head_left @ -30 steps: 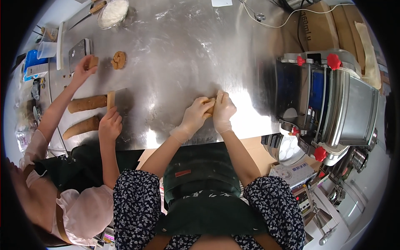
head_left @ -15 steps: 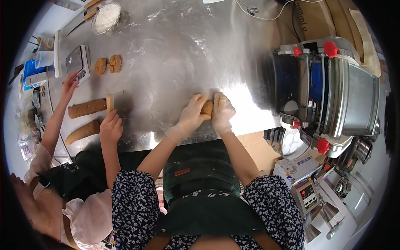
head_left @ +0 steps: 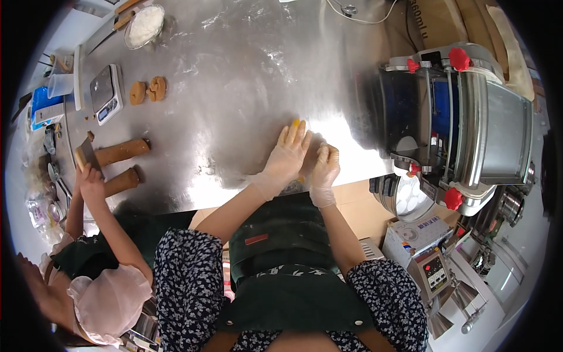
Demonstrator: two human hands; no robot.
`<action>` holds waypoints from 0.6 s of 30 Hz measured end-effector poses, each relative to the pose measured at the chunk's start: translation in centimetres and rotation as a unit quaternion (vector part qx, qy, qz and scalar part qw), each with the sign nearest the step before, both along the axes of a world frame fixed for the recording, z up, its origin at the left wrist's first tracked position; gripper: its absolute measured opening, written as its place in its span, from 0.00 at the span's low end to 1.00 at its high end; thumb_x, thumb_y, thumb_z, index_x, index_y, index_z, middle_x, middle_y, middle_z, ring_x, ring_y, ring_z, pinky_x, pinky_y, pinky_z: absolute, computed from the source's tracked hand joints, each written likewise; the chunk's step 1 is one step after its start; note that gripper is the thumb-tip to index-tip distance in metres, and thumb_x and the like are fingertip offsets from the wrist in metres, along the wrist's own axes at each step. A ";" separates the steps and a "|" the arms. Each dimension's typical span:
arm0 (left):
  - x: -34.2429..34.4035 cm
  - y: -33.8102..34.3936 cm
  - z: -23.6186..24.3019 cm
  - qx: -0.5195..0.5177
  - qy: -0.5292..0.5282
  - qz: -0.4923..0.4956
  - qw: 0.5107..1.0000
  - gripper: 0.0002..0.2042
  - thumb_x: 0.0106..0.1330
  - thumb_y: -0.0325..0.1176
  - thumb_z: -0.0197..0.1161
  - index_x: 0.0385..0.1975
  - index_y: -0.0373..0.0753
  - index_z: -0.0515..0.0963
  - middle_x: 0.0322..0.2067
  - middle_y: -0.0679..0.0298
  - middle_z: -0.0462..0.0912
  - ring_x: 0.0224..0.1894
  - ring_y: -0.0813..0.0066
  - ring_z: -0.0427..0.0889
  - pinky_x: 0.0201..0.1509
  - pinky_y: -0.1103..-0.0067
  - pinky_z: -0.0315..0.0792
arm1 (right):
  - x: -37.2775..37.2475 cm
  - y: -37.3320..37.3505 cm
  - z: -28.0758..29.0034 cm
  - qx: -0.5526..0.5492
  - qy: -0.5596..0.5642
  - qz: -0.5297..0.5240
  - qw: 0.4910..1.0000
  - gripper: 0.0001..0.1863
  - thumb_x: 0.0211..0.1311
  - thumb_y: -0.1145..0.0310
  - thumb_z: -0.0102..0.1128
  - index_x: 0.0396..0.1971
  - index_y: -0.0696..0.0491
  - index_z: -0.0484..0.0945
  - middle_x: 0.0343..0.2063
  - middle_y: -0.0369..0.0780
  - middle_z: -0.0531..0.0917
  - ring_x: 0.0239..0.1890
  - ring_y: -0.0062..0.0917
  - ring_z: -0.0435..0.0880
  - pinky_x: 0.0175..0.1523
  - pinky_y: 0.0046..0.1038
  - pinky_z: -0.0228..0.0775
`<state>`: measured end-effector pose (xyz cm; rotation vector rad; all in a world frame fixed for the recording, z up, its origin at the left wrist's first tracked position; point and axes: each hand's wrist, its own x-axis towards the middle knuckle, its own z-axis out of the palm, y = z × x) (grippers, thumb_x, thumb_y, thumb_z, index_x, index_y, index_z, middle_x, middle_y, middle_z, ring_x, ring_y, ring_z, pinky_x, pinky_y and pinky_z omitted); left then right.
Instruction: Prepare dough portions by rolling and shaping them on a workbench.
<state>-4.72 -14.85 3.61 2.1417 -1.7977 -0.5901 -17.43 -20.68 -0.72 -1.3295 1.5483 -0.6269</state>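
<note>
Since a moment before, the left hand [head_left: 287, 155] had flattened, fingers spread, over the yellow dough [head_left: 296, 124] on the steel counter [head_left: 234, 76], the right hand [head_left: 324, 170] loosely curled beside it, so pressing had replaced pinching.

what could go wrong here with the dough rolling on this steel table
The gloved left hand presses flat over the yellow-orange dough piece, which barely shows, so it may smear thin on the steel table. The gloved right hand works near the table's front edge, so dough could slip off. The grey roller machine stands close beside.
</note>
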 end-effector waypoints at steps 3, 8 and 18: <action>-1.9 1.3 -2.2 -0.004 -0.052 -0.008 0.999 0.33 0.53 0.37 0.72 0.59 0.31 0.71 0.62 0.47 0.70 0.68 0.54 0.65 0.72 0.65 0.61 | -1.2 -1.3 1.9 0.048 -0.056 -0.017 0.997 0.11 0.75 0.66 0.52 0.42 0.58 0.79 0.29 0.31 0.77 0.33 0.15 0.72 0.42 0.19 0.69; -2.4 3.8 -3.0 -0.022 0.110 0.061 0.992 0.20 0.60 0.30 0.68 0.53 0.35 0.78 0.44 0.55 0.84 0.54 0.63 0.79 0.61 0.71 0.73 | 0.3 0.0 2.8 0.218 -0.030 0.038 0.975 0.10 0.73 0.67 0.52 0.44 0.56 0.79 0.33 0.34 0.82 0.35 0.17 0.78 0.38 0.21 0.71; -2.3 1.6 7.1 -0.126 -0.071 0.327 0.934 0.42 0.60 0.41 0.72 0.73 0.43 0.57 0.60 0.40 0.73 0.66 0.48 0.71 0.69 0.64 0.65 | 4.3 -2.0 9.1 0.432 -0.438 0.196 0.764 0.30 0.77 0.49 0.44 0.64 0.57 0.66 0.61 0.44 0.72 0.65 0.30 0.70 0.70 0.32 0.63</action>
